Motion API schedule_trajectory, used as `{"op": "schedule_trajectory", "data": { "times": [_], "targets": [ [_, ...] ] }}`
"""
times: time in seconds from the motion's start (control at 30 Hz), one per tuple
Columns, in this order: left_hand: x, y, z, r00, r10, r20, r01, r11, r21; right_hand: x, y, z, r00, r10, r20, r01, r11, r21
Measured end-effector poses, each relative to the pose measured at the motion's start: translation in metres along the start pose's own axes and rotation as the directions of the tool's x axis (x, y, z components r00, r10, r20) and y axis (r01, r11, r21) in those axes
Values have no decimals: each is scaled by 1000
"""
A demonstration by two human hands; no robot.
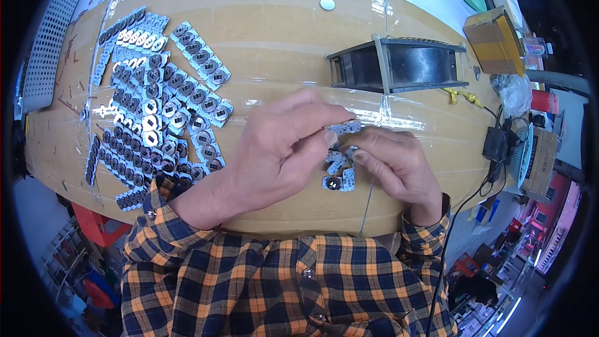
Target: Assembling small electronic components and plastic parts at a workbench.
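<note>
On top of a cardboard-covered table, seen from the head camera, two bare hands are working close together, right of the middle and near the person's plaid shirt. The left hand is pinching a grey piece between its thumb and fingers, its back facing up. The right hand is curling in from the other side, its thumb and forefinger gripping a small chip; the hands are hiding whether this is joining the grey piece. Just below the fingertips, a few loose pieces are lying in a cluster on the cardboard, one of them showing a round black part.

Left of the left hand, many grey strips with round parts are lying in an overlapping heap, most of the rounds showing black and some white. Beyond the hands, a black fan is standing on the table, with a small white disc lying farther back. Toward the right edge, a yellow string is trailing near the fan, while a brown box is sitting behind it and a clear plastic bag is resting nearby.
</note>
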State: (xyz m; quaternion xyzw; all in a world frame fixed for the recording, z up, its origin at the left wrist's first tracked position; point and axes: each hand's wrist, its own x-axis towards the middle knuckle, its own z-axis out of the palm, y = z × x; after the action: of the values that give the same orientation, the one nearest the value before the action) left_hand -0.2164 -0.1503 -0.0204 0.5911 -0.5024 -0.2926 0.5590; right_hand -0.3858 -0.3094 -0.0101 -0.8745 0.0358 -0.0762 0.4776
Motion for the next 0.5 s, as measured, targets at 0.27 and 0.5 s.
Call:
{"op": "schedule_trajectory", "data": {
  "times": [0.27,0.5],
  "targets": [
    [-9,2,3,962,-252,103,270,935,-231,-1,-9,-4,964,250,-89,-232,958,170],
    [-8,3,2,981,-139,136,157,978,-134,0,-2,1,995,104,-1,-101,975,199]
  ]
}}
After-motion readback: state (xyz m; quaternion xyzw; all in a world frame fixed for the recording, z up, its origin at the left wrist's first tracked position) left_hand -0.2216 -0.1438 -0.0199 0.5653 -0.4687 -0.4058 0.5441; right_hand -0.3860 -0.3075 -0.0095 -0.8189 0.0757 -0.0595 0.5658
